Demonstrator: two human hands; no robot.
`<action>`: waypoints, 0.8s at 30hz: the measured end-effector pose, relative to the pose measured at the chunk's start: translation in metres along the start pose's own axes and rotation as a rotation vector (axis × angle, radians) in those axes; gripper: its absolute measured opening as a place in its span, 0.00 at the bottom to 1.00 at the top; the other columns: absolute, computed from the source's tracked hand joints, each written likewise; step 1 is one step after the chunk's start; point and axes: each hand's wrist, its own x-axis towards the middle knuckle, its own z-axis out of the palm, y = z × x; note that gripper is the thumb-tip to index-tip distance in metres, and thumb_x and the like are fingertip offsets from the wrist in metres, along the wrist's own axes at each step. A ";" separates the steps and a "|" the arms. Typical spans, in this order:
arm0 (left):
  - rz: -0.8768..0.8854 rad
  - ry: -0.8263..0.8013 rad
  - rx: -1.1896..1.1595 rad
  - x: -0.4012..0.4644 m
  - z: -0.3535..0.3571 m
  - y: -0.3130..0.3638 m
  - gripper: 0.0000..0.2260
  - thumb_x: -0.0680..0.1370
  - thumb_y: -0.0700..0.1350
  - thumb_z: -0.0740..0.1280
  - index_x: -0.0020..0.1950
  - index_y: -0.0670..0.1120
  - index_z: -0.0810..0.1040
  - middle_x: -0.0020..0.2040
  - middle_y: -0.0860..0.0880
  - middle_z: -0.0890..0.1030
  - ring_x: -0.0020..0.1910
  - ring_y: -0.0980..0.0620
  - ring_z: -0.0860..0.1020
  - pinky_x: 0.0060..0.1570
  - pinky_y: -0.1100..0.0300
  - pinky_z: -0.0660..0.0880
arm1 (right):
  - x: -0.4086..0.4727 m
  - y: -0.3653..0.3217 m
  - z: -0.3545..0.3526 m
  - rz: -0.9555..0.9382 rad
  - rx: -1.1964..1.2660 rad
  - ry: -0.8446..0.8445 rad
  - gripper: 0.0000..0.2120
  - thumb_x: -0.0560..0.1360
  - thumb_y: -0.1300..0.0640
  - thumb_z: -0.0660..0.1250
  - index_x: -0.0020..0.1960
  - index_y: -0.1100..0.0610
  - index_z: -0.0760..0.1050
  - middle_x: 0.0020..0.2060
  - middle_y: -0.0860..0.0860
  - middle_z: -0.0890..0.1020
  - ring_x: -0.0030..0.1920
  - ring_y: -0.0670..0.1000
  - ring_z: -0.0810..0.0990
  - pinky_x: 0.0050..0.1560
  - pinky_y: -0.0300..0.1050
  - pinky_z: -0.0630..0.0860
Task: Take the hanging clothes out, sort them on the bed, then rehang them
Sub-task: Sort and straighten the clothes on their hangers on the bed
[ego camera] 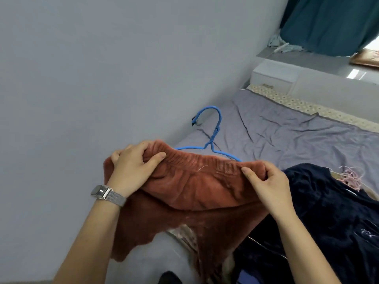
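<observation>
A: Rust-coloured plush, one garment (190,193), ribbed elastic waistband uppermost. We log it held up over the near edge of the bed (287,136), the rest hanging down toward us.

B: Hands on it, count?

A: Two. We see the left hand (131,167) curled round the left end of the waistband, thumb in front, fingers folded over the top. Right hand (266,181) pinches the right end, thumb in front, fingers bent behind the cloth. Both are closed on the same garment; neither is flat or loose.

B: Hangers?

A: One, blue wire hanger (211,140). Its hook stands up behind the waistband and its two shoulders run down into the cloth. We cannot tell how far inside the garment it sits.

B: Other clothes?

A: We count one dark navy garment (338,212) lying on the bed to the right, touching the rust one's right side, and one bit of pink fringed fabric (352,177) just past it. Further items underneath are too hidden to count.

B: Remaining entries?

A: One silver mesh-band watch (106,194) on the left wrist. One teal curtain (328,23) top right. One white bedside cabinet (274,76) beyond the bed. Grey-lilac sheet, creased.
</observation>
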 end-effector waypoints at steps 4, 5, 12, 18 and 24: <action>0.102 -0.020 -0.051 0.096 0.019 -0.003 0.24 0.67 0.69 0.54 0.48 0.53 0.76 0.41 0.58 0.78 0.50 0.52 0.75 0.50 0.57 0.57 | 0.072 -0.026 0.002 -0.056 -0.057 0.047 0.02 0.70 0.48 0.72 0.41 0.44 0.80 0.37 0.40 0.82 0.39 0.39 0.79 0.42 0.37 0.74; 0.121 -0.054 -0.067 0.118 0.030 -0.005 0.23 0.68 0.68 0.56 0.49 0.54 0.76 0.43 0.57 0.79 0.51 0.52 0.75 0.49 0.58 0.57 | 0.088 -0.024 0.006 -0.051 -0.082 0.072 0.03 0.70 0.48 0.72 0.43 0.46 0.80 0.37 0.41 0.82 0.40 0.40 0.79 0.42 0.38 0.74; 0.279 -0.463 -0.123 0.252 0.119 -0.021 0.19 0.75 0.48 0.68 0.64 0.55 0.69 0.60 0.55 0.77 0.63 0.53 0.72 0.64 0.55 0.59 | 0.172 0.013 0.037 0.138 -0.201 0.239 0.07 0.71 0.47 0.71 0.40 0.49 0.77 0.34 0.46 0.81 0.37 0.47 0.79 0.41 0.48 0.75; 0.313 -0.402 -0.261 0.390 0.222 -0.019 0.14 0.70 0.39 0.73 0.54 0.45 0.77 0.51 0.47 0.82 0.53 0.46 0.78 0.54 0.60 0.68 | 0.303 0.060 0.065 0.192 -0.349 0.064 0.14 0.70 0.48 0.67 0.49 0.56 0.77 0.40 0.53 0.81 0.42 0.53 0.79 0.45 0.47 0.74; 0.279 -0.393 -0.153 0.425 0.339 -0.064 0.17 0.71 0.39 0.72 0.59 0.39 0.75 0.56 0.40 0.76 0.58 0.42 0.73 0.59 0.55 0.66 | 0.405 0.161 0.121 0.316 -0.665 -0.060 0.19 0.76 0.55 0.62 0.64 0.63 0.65 0.62 0.63 0.71 0.64 0.61 0.69 0.61 0.52 0.65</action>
